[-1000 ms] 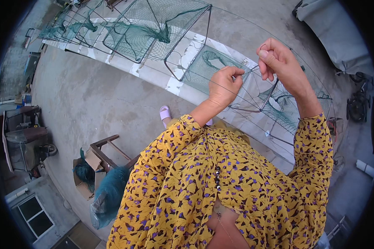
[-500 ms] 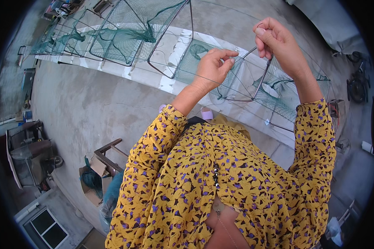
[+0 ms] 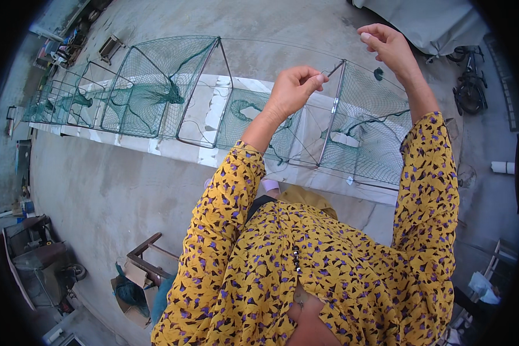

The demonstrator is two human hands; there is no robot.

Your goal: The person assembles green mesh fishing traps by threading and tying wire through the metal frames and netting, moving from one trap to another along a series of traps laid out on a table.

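A long green mesh net trap (image 3: 138, 104) with several rectangular metal frames stretches across the white surface before me. My left hand (image 3: 297, 89) pinches, between thumb and fingers, the top bar of one upright metal frame (image 3: 335, 106) near its corner. Higher and to the right, my right hand (image 3: 389, 49) is held in the air, apart from that frame. Its thumb and forefinger come close together; whatever is between them is too fine to make out. Below it hangs a small dark green clump (image 3: 378, 74) by the mesh.
The long white surface (image 3: 206, 154) runs under the net. At lower left are a wooden frame-like stool (image 3: 143, 248) and a cardboard box (image 3: 134, 274) with green netting. A bicycle (image 3: 472, 95) and a grey-covered bulk (image 3: 424, 23) stand at upper right.
My right hand has moved away from the frame's corner, up and to the right. The left hand keeps its pinch near the frame. The view has shifted, so the net appears lower.
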